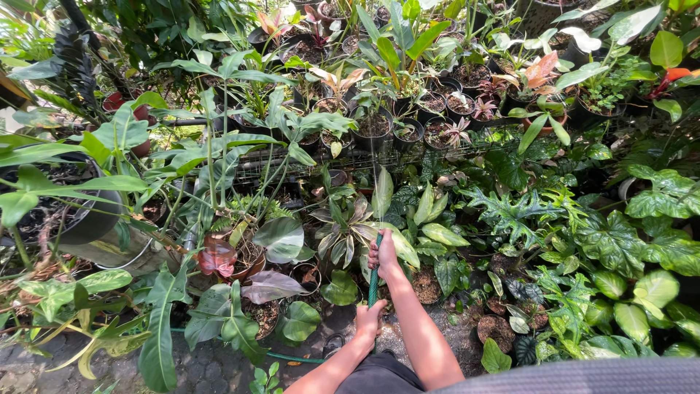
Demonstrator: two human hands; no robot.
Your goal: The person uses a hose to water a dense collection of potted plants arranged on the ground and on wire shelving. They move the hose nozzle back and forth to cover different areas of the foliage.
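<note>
Green hose (pixel 373 283) in both hands, above potted plants (pixel 343 233).

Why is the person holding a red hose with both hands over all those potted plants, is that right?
Not quite: the hose is green, not red. The head view shows both hands on it, the right hand further along and the left hand closer to the body, held over the potted plants.

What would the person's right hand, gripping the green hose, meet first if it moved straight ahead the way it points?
Most likely the striped-leaf potted plant directly in front of the right hand, which grips the green hose further forward than the left hand. Depth is unclear, so the hand might pass above its leaves.
</note>
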